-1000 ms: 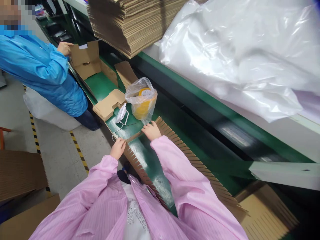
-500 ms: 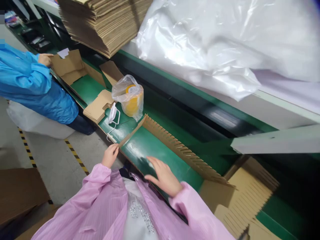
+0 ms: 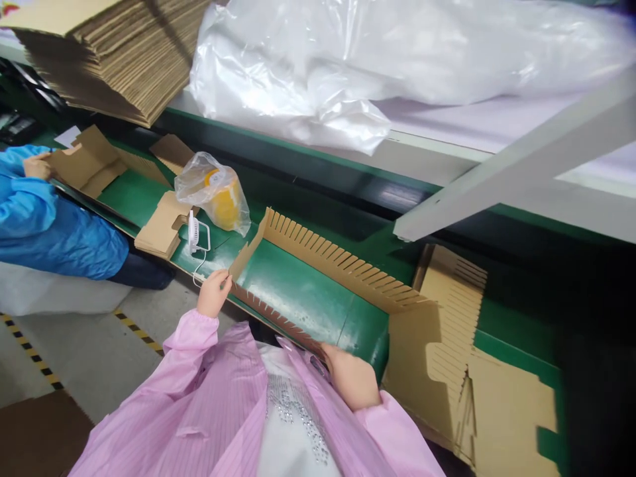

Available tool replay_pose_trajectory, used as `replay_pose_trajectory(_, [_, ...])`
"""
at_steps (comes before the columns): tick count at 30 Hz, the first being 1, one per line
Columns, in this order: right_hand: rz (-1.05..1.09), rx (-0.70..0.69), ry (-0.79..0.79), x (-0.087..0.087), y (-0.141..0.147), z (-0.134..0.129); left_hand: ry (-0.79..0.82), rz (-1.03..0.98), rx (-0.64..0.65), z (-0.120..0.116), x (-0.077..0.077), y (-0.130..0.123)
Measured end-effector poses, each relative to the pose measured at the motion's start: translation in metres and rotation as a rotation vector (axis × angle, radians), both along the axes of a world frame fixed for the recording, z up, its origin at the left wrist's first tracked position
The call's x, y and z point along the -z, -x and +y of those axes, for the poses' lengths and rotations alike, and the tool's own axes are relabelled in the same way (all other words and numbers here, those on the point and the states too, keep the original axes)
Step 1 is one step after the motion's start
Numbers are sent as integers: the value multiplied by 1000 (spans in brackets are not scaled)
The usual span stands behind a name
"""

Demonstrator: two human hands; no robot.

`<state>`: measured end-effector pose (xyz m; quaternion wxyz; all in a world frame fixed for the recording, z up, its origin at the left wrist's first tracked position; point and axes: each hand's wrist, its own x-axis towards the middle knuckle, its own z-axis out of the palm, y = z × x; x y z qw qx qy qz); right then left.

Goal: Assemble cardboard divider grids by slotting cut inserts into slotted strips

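A long slotted cardboard frame (image 3: 342, 262) stands on the green belt (image 3: 308, 298), its notched strips forming the sides. My left hand (image 3: 214, 293) pinches the frame's near left corner. My right hand (image 3: 352, 376) is at the near slotted strip, toward its right end; its fingertips are partly hidden behind the cardboard. Left of the frame are a small white fan-like device (image 3: 193, 233) with a cord, a clear plastic bag (image 3: 199, 179) holding something yellow, and a stack of cut cardboard pieces (image 3: 159, 225).
A person in blue sleeves (image 3: 54, 225) works at the far left by another cardboard frame (image 3: 89, 162). Overhead are a cardboard stack (image 3: 124, 59), plastic sheeting (image 3: 298, 73) and a slanting grey beam (image 3: 497, 165). More cardboard sheets (image 3: 511, 411) lie at the right.
My right hand has gone from hovering open over the belt to the near slotted strip, which now stands up in view. The view has shifted right. My left hand stays at the corner.
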<state>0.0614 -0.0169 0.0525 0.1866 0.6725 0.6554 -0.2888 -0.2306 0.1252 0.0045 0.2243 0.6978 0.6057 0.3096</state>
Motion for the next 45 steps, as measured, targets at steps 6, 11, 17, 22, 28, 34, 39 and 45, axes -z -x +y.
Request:
replay_pose_trajectory(6, [-52, 26, 18, 15, 3, 19, 36, -48, -42, 10, 30, -5])
replay_pose_trajectory(11, [-35, 61, -63, 32, 10, 18, 69, 36, -17, 10, 44, 1])
replay_pose_trajectory(17, [114, 174, -555, 30, -14, -8, -72, 17, 105, 23, 26, 10])
replay_pose_trajectory(22, [-148, 797, -769, 26, -84, -27, -68, 111, 207, 81, 10, -12])
replay_pose_trajectory(28, [-77, 1084, -205, 55, -120, -31, 444, 452, 295, 101, 10, -35])
replay_pose_trajectory(34, [-177, 1034, -40, 64, -118, -23, 468, 415, 400, 83, 5, -2])
replay_pose_trajectory(39, [-72, 1074, -112, 58, -116, -3, 579, 614, 273, 97, -8, 0])
replay_pose_trajectory(45, [138, 1145, -223, 61, -129, 12, 526, 726, 223, 108, -15, -19])
